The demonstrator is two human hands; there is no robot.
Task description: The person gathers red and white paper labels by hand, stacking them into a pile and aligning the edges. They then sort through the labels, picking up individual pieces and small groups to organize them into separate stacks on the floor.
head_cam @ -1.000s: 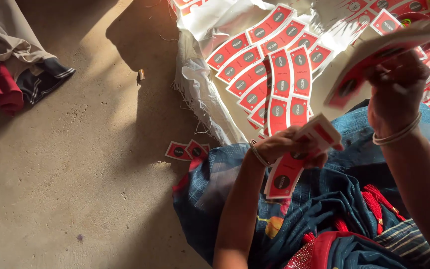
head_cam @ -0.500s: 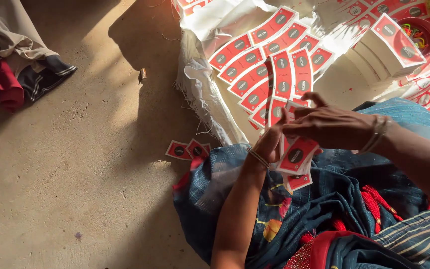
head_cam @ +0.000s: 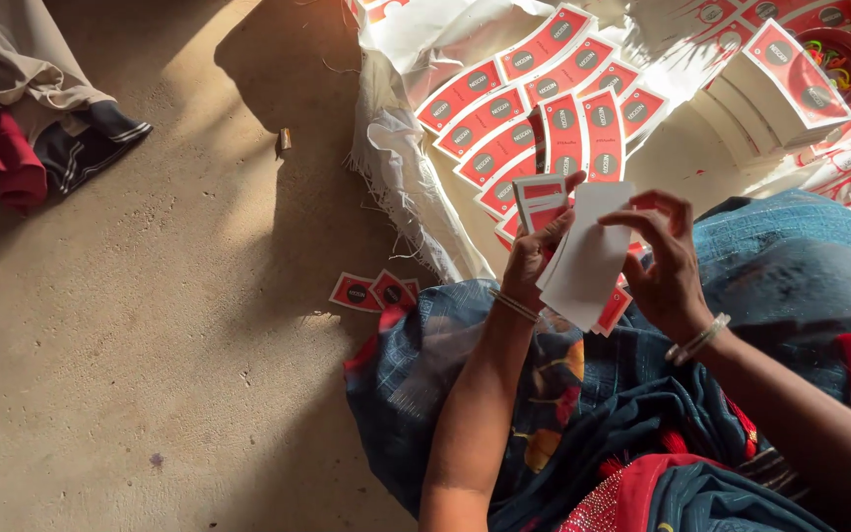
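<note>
My left hand (head_cam: 532,258) grips a stack of red and white printed cards (head_cam: 542,202) over my lap. My right hand (head_cam: 667,261) holds the right side of the same bundle, where a card with its white back up (head_cam: 588,254) lies on top. Both wrists wear thin bangles. Beyond my hands, rows of the same red cards (head_cam: 544,108) lie spread on a white sack sheet (head_cam: 396,158). A neat pile of cards (head_cam: 775,84) stands at the upper right.
Two loose red cards (head_cam: 371,293) lie on the concrete floor (head_cam: 150,345) by my blue patterned skirt (head_cam: 790,286). A bowl of coloured rubber bands (head_cam: 834,54) sits at the top right. Folded clothes (head_cam: 22,128) rest at the upper left.
My right hand came down from the raised position at the upper right and joined the left hand at the bundle. A white card back now faces up on the stack.
</note>
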